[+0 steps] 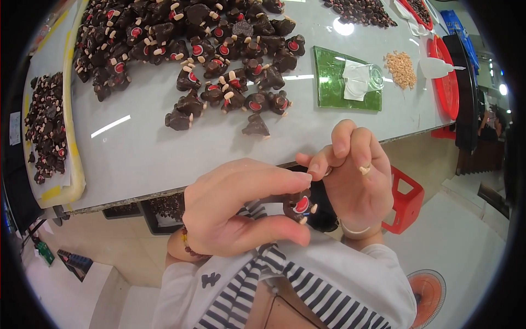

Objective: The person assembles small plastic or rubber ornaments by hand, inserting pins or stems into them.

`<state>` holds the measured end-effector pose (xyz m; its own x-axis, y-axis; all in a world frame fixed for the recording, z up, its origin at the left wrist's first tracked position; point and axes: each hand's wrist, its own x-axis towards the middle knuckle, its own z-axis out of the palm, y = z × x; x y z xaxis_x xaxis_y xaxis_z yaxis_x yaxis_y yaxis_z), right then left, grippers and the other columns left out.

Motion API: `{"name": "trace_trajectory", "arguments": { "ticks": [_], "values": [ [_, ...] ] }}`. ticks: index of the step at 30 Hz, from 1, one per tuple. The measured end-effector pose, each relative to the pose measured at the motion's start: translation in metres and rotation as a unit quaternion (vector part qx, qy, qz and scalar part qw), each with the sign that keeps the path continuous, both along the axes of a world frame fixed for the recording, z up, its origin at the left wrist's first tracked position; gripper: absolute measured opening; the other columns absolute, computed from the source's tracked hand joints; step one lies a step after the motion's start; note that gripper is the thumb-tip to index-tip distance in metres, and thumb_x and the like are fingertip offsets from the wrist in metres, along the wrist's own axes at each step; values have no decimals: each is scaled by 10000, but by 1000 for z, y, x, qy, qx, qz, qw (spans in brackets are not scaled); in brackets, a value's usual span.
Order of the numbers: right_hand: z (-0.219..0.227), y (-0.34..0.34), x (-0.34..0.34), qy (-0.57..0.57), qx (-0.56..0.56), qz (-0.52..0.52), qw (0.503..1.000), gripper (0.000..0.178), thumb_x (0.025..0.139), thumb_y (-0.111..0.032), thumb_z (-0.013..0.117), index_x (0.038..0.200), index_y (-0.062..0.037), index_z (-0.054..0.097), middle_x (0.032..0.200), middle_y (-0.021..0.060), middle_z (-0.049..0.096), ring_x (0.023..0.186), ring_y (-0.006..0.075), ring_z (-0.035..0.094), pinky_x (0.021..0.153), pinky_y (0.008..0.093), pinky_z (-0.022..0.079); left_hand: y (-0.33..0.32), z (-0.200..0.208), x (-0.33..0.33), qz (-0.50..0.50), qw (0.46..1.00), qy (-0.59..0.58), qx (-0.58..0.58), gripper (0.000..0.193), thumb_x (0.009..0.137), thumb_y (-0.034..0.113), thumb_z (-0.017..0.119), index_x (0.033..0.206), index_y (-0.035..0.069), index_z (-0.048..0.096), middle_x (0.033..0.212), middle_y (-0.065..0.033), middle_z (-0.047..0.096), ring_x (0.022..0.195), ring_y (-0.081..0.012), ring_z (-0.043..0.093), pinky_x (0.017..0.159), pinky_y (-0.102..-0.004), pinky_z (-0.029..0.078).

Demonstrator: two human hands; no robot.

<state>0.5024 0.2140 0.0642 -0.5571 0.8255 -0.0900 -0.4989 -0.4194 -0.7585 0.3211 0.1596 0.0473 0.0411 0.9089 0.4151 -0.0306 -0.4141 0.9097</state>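
In front of my chest, my left hand [241, 205] pinches a small dark brown figurine [298, 204] between thumb and fingers. The figurine carries a round red patch and has cream-coloured bits at its lower edge. Close by, my right hand [356, 175] is turned palm toward me, its fingers curled. The thumb and forefinger of that hand meet at the figurine's top, beside my left fingertips; whether they grip anything there is hidden. A small cream piece [364, 170] sits at the curled fingers of my right hand.
A heap of similar figurines [213, 49] covers the far left of the white table [126, 153]. To the right lie a green glue-like pad [332, 82] with a clear round dish [375, 77], a pile of cream pieces [400, 69] and a red tray [445, 82]. A figurine-filled tray [76, 175] stands left.
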Motion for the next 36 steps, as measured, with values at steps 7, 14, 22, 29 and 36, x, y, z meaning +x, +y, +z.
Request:
{"name": "trace_trajectory", "arguments": {
  "ticks": [7, 14, 22, 29, 36],
  "values": [
    [0, -1, -1, -3, 0, 9, 1000, 86, 873, -150, 450, 857, -87, 394, 956, 47, 401, 974, 282, 584, 989, 464, 340, -1, 1, -2, -4, 1000, 15, 5, 623, 645, 333, 771, 1037, -80, 516, 838, -179, 632, 756, -213, 624, 644, -267, 497],
    [-1, 0, -2, -5, 1, 15, 1000, 66, 879, -135, 444, 870, -83, 404, 966, 49, 393, 972, 279, 580, 986, 467, 336, 0, -1, -4, -23, 1000, 15, -11, 631, 657, 338, 765, 1053, -80, 506, 840, -185, 630, 751, -213, 627, 656, -274, 505],
    [10, -1, -10, 16, 20, -14, 1000, 89, 869, -112, 466, 844, -67, 394, 973, 61, 390, 940, 239, 543, 963, 468, 353, -8, 15, -9, -117, 911, -340, -201, 434, 813, 31, 632, 1201, -69, 464, 1091, -187, 587, 1012, -209, 573, 853, -301, 444],
    [-1, 15, -4, -253, 451, -4, 856, 147, 691, 49, 553, 802, -38, 511, 930, 120, 509, 783, 220, 552, 720, 304, 465, -32, 52, -69, -79, 935, -199, -283, 379, 827, 185, 651, 1094, -65, 553, 966, -151, 655, 910, -179, 617, 765, -270, 480],
    [6, 35, -9, -242, 531, 35, 811, 199, 632, 44, 609, 802, -40, 551, 874, 117, 547, 684, 231, 547, 582, 291, 467, 72, 113, -153, 132, 905, 404, -3, 231, 819, 212, 639, 952, 23, 623, 815, -58, 635, 677, -124, 597, 643, -241, 474]
  ]
}}
